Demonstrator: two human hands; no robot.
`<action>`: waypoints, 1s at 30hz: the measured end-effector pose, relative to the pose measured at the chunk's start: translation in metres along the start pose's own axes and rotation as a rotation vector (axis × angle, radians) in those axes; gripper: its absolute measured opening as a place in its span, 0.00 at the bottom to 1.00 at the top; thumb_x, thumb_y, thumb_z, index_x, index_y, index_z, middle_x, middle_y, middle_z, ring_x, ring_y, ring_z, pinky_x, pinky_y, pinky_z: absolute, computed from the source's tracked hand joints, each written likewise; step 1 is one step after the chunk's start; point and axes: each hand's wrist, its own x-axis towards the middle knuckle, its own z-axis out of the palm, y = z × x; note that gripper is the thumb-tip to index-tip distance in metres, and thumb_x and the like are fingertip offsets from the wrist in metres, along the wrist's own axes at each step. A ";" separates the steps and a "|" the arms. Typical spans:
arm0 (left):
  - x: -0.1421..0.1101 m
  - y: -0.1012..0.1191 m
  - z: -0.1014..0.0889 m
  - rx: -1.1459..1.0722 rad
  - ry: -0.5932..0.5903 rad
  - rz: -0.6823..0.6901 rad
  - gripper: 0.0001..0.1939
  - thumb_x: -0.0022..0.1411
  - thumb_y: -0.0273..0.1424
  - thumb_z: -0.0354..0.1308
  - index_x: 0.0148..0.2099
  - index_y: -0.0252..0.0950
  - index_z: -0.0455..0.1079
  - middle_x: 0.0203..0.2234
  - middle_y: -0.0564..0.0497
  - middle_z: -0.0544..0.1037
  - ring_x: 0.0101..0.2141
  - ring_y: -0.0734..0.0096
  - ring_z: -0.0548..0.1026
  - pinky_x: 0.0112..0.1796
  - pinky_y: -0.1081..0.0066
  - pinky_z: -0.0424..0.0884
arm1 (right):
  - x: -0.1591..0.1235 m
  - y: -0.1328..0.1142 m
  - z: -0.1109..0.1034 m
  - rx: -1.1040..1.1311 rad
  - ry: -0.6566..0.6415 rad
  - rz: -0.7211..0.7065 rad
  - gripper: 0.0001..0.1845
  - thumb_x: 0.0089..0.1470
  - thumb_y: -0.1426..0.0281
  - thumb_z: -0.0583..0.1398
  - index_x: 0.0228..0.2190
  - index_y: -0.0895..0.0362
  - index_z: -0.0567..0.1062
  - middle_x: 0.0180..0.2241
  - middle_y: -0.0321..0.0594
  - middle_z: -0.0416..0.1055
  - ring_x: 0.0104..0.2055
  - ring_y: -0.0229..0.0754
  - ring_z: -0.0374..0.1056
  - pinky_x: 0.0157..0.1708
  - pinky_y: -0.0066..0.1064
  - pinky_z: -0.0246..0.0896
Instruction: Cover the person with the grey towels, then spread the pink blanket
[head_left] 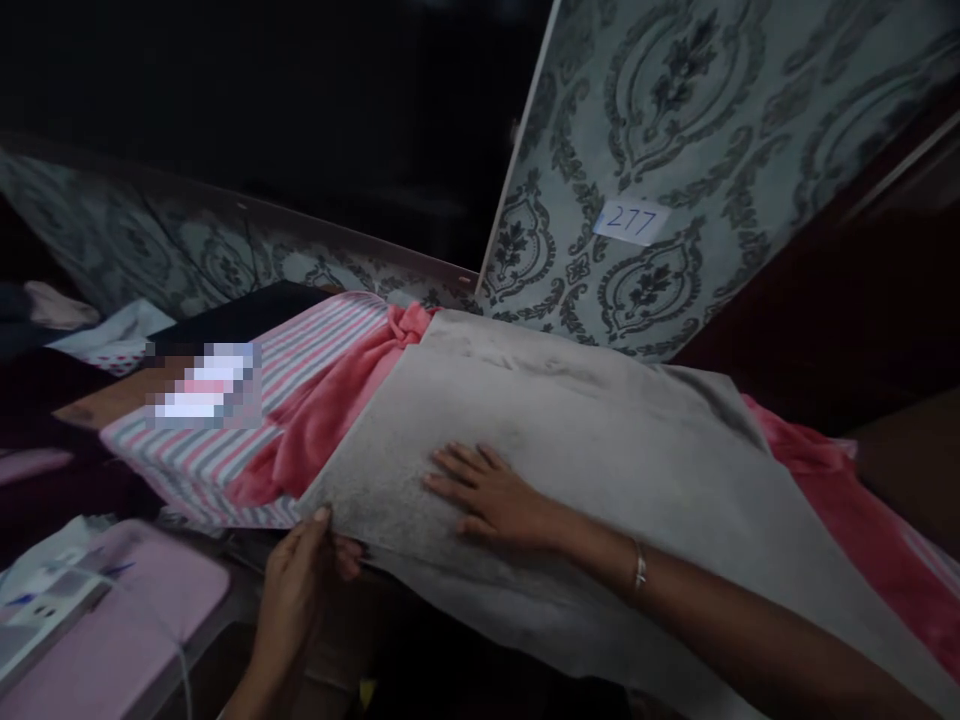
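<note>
A grey cloth (600, 440) lies spread over a long raised surface, its near side hanging down over the edge. My right hand (499, 500) rests flat on it with fingers spread. At the cloth's near left corner, my left hand (296, 560) pinches the edge between thumb and fingers. Beneath the grey cloth, a pink cloth (330, 420) shows at the left, bunched near the back, and a further stretch of pink emerges at the right. A striped cloth (217, 450) in pink, grey and white lies lowest at the left end.
A large dark screen (285, 110) hangs on the patterned wall (577, 110), beside a paper label (632, 221) reading 277. At lower left are a pink board (180, 570), a white power strip (52, 620) and a cable. A blurred-out object lies on the striped cloth.
</note>
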 end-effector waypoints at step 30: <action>-0.024 -0.031 0.038 0.292 -0.243 -0.118 0.35 0.46 0.65 0.60 0.14 0.35 0.73 0.08 0.44 0.70 0.14 0.68 0.68 0.23 0.70 0.66 | 0.049 0.192 -0.028 -0.104 0.143 0.463 0.33 0.71 0.52 0.41 0.72 0.46 0.47 0.74 0.38 0.37 0.75 0.50 0.34 0.70 0.52 0.38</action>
